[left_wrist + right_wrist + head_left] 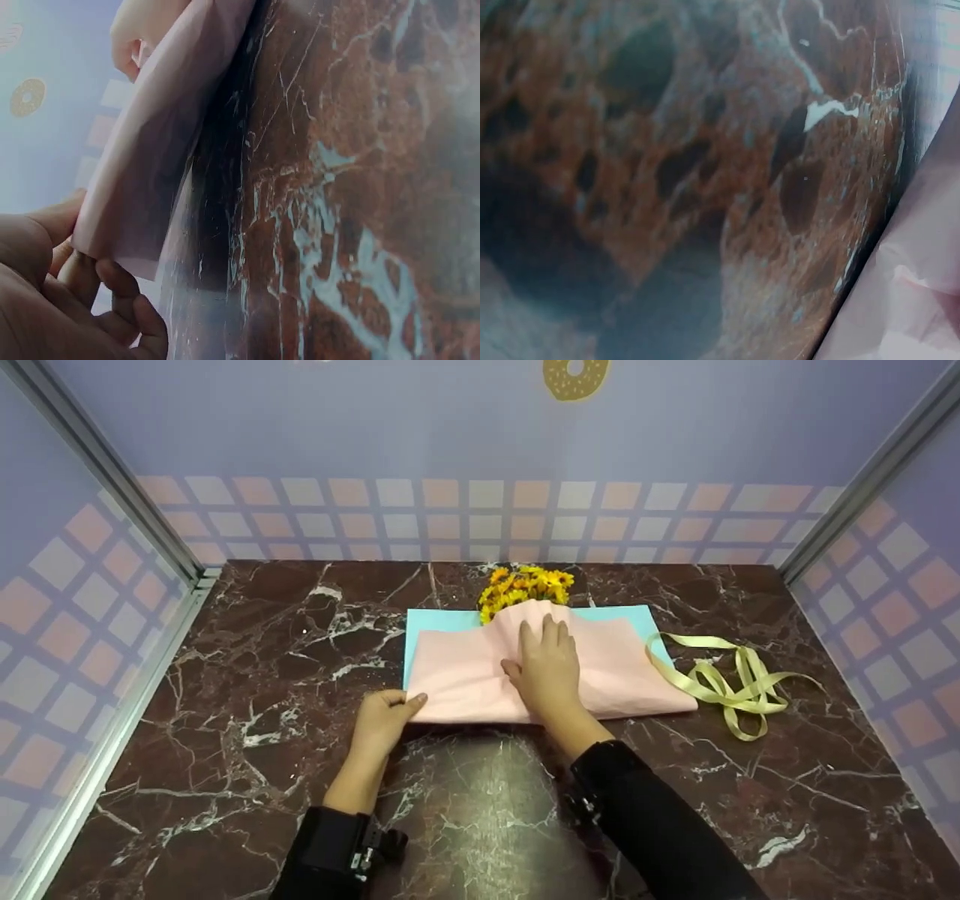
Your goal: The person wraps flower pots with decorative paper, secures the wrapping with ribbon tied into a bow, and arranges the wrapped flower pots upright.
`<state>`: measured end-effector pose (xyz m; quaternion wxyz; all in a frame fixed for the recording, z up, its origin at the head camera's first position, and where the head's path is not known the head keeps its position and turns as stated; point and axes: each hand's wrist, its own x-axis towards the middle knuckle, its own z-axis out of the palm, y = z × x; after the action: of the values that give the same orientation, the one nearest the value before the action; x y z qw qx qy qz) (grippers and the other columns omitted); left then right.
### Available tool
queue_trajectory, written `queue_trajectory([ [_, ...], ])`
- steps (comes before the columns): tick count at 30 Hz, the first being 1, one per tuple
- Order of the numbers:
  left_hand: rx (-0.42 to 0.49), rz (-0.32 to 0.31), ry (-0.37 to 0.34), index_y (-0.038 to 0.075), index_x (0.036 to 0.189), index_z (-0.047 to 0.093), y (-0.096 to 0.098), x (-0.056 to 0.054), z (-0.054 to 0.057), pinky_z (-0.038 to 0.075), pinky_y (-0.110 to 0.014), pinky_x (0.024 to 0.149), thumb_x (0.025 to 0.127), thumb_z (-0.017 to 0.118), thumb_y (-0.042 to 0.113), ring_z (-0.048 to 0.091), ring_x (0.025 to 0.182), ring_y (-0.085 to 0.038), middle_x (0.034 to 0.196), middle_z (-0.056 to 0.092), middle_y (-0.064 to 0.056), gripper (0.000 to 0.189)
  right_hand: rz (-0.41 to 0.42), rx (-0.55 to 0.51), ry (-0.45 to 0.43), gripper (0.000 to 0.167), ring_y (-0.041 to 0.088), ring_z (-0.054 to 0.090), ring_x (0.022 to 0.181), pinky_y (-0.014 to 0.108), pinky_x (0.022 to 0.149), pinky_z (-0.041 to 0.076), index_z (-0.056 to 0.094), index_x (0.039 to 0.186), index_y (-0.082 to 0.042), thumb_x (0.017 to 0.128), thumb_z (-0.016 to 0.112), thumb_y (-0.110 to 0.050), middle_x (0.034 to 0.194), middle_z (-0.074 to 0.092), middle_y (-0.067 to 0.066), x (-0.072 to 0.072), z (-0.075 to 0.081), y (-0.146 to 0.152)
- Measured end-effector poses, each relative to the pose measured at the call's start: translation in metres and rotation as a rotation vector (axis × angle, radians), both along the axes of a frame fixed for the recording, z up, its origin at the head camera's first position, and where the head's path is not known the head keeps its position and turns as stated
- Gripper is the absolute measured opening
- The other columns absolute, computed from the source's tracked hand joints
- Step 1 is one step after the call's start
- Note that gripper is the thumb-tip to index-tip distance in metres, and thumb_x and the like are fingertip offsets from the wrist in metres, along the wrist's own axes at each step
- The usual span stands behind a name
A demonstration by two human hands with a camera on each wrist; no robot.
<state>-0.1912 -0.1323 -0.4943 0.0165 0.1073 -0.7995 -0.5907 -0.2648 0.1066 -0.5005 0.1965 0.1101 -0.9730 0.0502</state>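
Note:
Pink wrapping paper (pixel 457 675) lies folded over a bunch of yellow flowers (pixel 525 589), whose heads stick out at the back. Under the pink paper a light blue sheet (pixel 442 619) shows along the back and sides. The left hand (pixel 379 724) pinches the near left corner of the pink paper between thumb and fingers; in the left wrist view the left hand (pixel 71 285) grips that folded edge. With fingers spread forward, the right hand (pixel 549 667) presses on the middle of the pink paper, over the hidden stems. The right wrist view shows only crumpled pink paper (pixel 900 300).
A loose pale yellow ribbon (pixel 739 682) lies in loops right of the paper, one end against its edge. Everything rests on a dark red marble-patterned table (pixel 285 780). Walls with a checked band (pixel 442 521) stand at the back and both sides.

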Motion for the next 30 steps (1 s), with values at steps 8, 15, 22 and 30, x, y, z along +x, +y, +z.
queue_trajectory([
  [8,-0.002,-0.005,-0.094,-0.012,0.095,0.069,-0.002,0.005,-0.001,0.049,-0.036,0.077,0.085,0.071,0.006,0.057,0.084,-0.027,0.094,0.066,-0.018,0.021,0.011,-0.017,-0.041,0.068,0.051,0.039,0.127,0.056,0.106,0.034,0.050,0.139,-0.005,0.087,0.069,-0.043,0.141,0.039,0.033,0.001,0.000,0.001],
  [15,0.035,-0.016,-0.143,-0.013,0.116,0.063,0.001,0.005,-0.002,0.048,-0.046,0.091,0.088,0.067,0.008,0.057,0.106,-0.037,0.119,0.060,-0.028,0.036,-0.007,0.066,-0.084,0.079,0.049,0.036,0.130,0.053,0.110,0.030,0.043,0.144,-0.006,0.086,0.067,-0.054,0.145,0.035,0.032,0.003,-0.002,0.001],
  [22,0.053,-0.005,-0.116,-0.012,0.117,0.063,0.008,0.001,-0.005,0.052,-0.036,0.073,0.087,0.067,0.006,0.062,0.074,-0.022,0.091,0.068,-0.018,0.035,0.006,0.065,-0.111,0.089,0.052,0.035,0.129,0.054,0.108,0.032,0.040,0.145,-0.003,0.081,0.070,-0.058,0.144,0.032,0.035,0.000,-0.001,0.008],
  [30,0.081,-0.013,-0.081,-0.010,0.108,0.069,0.016,-0.003,-0.008,0.048,-0.030,0.061,0.086,0.067,0.003,0.054,0.060,-0.018,0.063,0.061,-0.002,0.025,-0.051,-0.005,-0.163,0.088,0.047,0.035,0.130,0.050,0.103,0.040,0.035,0.147,-0.003,0.085,0.067,-0.056,0.144,0.030,0.034,-0.003,-0.001,0.017],
])
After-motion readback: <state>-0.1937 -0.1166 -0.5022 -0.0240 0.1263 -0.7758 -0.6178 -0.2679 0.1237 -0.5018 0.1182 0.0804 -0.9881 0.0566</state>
